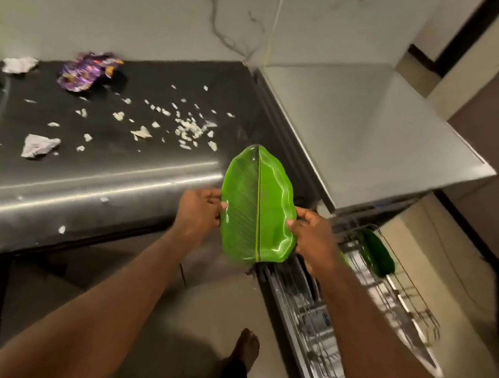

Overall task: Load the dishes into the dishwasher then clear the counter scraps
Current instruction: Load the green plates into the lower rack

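While you hold the green leaf-shaped plate [259, 203] between both hands, note that your left hand [200, 210] pinches its left rim and your right hand [313, 235] pinches the opposite rim, with the fingers curled onto the edges and their tips lapping onto the face. The plate stands tilted on its long axis between your fingertips [292, 223], above the gap where the counter [110, 185] meets the open dishwasher. Judge it light, rigid and glossy. The sheen suggests a slick surface, so grip the raised rim rather than the flat centre, and avoid knocking the edge against wire. The dishwasher rack [404, 300] lies just beyond your right fingers, with a second green plate [376, 253] already standing in it. Beyond your left fingers, paper scraps [190, 128] and a purple wrapper [87, 72] lie on the counter, not yet cleared.
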